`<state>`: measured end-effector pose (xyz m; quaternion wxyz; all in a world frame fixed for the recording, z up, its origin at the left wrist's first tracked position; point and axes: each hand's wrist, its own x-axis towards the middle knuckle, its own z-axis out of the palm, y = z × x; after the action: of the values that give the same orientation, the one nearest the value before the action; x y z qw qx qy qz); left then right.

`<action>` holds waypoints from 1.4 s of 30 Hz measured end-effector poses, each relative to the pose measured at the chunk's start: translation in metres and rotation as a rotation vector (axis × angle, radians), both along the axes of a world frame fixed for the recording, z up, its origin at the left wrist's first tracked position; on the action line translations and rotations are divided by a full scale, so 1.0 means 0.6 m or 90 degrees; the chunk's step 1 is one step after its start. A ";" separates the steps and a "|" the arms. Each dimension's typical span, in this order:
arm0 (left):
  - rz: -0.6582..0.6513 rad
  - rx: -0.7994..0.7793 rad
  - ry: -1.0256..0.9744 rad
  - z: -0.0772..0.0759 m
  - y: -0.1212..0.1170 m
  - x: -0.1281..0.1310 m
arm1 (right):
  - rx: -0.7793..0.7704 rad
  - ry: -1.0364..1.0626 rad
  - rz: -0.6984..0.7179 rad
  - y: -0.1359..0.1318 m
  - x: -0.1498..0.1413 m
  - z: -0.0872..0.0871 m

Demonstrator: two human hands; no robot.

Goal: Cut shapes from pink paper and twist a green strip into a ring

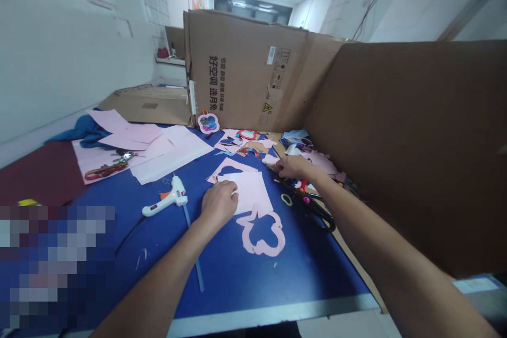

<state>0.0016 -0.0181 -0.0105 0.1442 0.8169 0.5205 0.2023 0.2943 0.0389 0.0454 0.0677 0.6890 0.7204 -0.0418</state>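
Observation:
My left hand (219, 202) is closed at the left edge of a pale pink paper sheet (253, 190). My right hand (292, 166) reaches to the right side of the table, fingers bent together beside a small pink cut-out (270, 159); what lies between them is hidden. Below that hand is a pair of black-handled scissors (322, 214). A pink flower-shaped paper outline (245, 240) lies nearest me, just below the sheet. Behind the sheet is another pink piece with a cut-out opening (227, 165). A yellow-green ring (286, 199) rests near the scissors.
A white glue gun (168, 198) lies left of my left hand, beside a blue strip (194, 248). Pink sheets (130, 132) and red-handled scissors (106, 170) are at the left. Paper scraps (320, 161) pile up at right. Cardboard walls (245, 74) enclose the back and right.

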 end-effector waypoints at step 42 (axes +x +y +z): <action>-0.141 0.031 -0.030 -0.031 0.000 0.006 | 0.140 0.236 -0.230 -0.052 -0.096 -0.090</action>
<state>0.0054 -0.0180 -0.0290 0.1582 0.8677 0.4183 0.2171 0.2365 0.0076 -0.0083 -0.1490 0.7903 0.5859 -0.1001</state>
